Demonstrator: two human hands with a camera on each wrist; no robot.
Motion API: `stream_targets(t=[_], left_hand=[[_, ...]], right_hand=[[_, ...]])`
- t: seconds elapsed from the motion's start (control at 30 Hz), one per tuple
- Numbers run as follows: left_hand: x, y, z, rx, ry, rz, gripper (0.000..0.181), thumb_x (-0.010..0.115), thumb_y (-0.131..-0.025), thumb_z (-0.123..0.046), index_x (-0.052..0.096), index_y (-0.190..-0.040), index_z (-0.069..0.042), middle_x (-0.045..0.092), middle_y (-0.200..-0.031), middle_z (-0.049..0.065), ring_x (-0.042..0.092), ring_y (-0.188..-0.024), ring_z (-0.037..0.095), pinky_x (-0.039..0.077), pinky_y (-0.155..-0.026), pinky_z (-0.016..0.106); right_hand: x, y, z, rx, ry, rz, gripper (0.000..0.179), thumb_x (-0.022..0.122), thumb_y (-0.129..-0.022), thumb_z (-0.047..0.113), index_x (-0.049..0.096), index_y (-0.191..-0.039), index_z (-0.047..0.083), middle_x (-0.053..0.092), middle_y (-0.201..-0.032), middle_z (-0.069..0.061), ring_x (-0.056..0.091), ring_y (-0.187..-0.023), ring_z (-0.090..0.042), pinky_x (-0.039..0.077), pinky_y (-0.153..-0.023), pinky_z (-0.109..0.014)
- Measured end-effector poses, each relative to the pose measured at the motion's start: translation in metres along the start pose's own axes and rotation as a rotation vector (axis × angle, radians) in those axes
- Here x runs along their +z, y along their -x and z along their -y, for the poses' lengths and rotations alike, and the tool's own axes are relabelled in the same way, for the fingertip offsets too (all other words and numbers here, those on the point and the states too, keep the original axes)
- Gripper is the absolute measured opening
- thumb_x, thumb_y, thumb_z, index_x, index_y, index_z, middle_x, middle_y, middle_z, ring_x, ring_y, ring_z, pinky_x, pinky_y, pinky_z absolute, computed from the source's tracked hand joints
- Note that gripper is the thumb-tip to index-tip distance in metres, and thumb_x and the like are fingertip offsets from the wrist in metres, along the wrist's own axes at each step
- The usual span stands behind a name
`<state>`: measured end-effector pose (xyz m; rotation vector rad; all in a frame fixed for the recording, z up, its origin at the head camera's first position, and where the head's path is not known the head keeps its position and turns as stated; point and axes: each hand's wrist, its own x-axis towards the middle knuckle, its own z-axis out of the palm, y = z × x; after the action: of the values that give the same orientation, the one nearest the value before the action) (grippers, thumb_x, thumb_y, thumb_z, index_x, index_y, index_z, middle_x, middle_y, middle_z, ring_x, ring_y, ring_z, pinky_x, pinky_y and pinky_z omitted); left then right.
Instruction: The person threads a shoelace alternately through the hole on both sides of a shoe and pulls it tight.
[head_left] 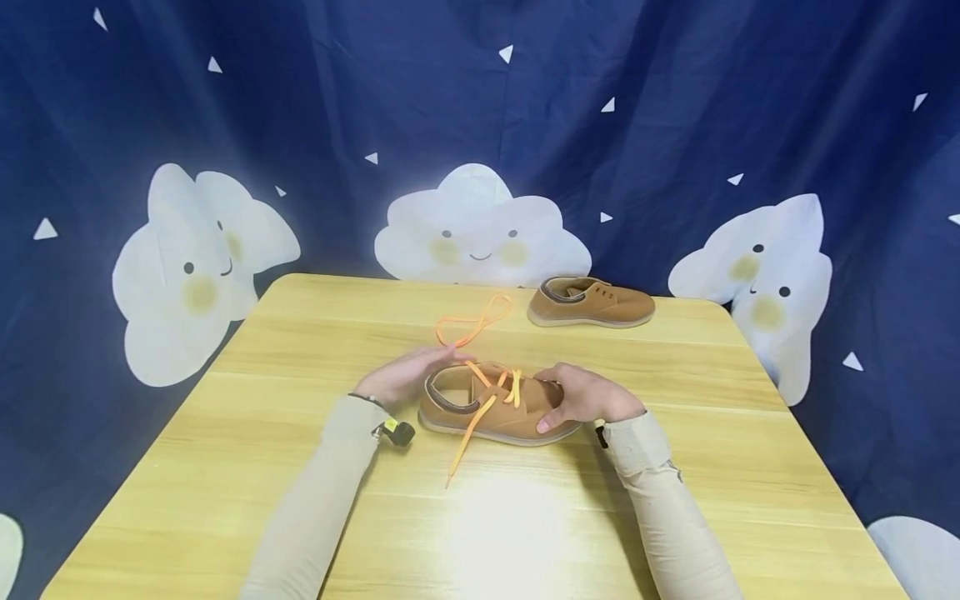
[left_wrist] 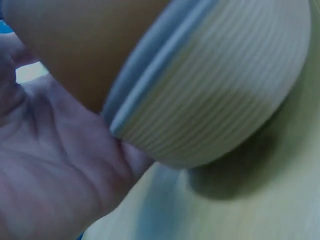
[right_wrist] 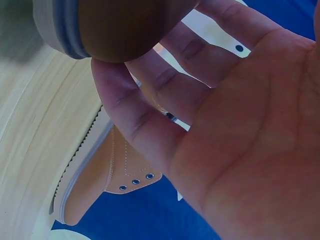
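Observation:
A brown lace-up shoe sits mid-table, toe to the right, with an orange lace through its eyelets. One lace end hangs over the near side onto the table; the other lies looped beyond the shoe. My right hand grips the toe, thumb on the near side and fingers on the far side. At the heel, my left hand reaches along the far side with its fingers extended. The left wrist view shows that palm beside the heel and its ridged pale sole.
A second brown shoe, no lace in its eyelets, stands near the far edge of the wooden table, right of centre. Behind the table hangs a dark blue curtain with white clouds and triangles.

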<state>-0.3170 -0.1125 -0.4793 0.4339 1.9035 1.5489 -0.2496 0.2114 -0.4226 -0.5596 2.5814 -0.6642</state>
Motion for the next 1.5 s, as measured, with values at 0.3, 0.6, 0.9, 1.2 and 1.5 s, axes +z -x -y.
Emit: stream_targets(t=[0.3,0.6,0.9,1.2,1.5], left_hand=[[0.005,-0.004,-0.004,0.117,0.176,-0.097,0.046,0.052,-0.108,-0.034,0.061,-0.139,0.0,0.062,-0.146,0.014,0.056,-0.139,0.022,0.029,-0.127,0.049],[-0.005,0.006,-0.021,0.226,0.227,-0.266,0.049,0.054,-0.108,-0.029,0.053,-0.146,0.001,0.059,-0.147,0.022,0.063,-0.131,0.031,0.044,-0.117,0.052],[-0.001,0.014,-0.04,0.348,0.128,-0.364,0.047,0.057,-0.107,-0.036,0.061,-0.14,-0.004,0.064,-0.144,0.012,0.065,-0.127,0.018,0.055,-0.106,0.038],[0.02,0.031,-0.067,0.502,-0.059,-0.398,0.043,0.058,-0.107,-0.028,0.059,-0.144,-0.007,0.063,-0.147,0.008,0.057,-0.137,0.034,0.055,-0.105,0.039],[0.047,0.043,-0.09,0.596,-0.176,-0.309,0.038,0.059,-0.105,-0.019,0.062,-0.143,-0.016,0.064,-0.147,0.002,0.058,-0.138,0.028,0.052,-0.11,0.041]], right_hand=[[0.0,-0.001,-0.001,-0.023,-0.012,-0.002,0.081,0.094,-0.073,0.028,0.06,-0.143,0.004,0.067,-0.137,-0.011,0.06,-0.127,-0.027,0.045,-0.114,-0.05],[0.001,-0.002,-0.004,-0.045,-0.031,-0.002,0.077,0.094,-0.073,0.028,0.063,-0.14,0.007,0.069,-0.131,-0.007,0.062,-0.12,-0.023,0.046,-0.111,-0.049],[0.002,-0.003,-0.003,-0.036,-0.023,-0.012,0.082,0.094,-0.072,0.027,0.06,-0.143,0.003,0.065,-0.139,-0.014,0.059,-0.129,-0.03,0.045,-0.114,-0.051],[-0.001,0.0,0.002,-0.047,0.013,-0.016,0.087,0.091,-0.078,0.033,0.052,-0.147,-0.004,0.058,-0.147,-0.022,0.053,-0.138,-0.038,0.043,-0.116,-0.052],[-0.006,-0.004,0.05,-0.352,-0.236,-0.367,0.035,0.064,-0.103,0.022,0.068,-0.134,0.006,0.07,-0.134,-0.013,0.068,-0.119,-0.031,0.056,-0.1,-0.051]])
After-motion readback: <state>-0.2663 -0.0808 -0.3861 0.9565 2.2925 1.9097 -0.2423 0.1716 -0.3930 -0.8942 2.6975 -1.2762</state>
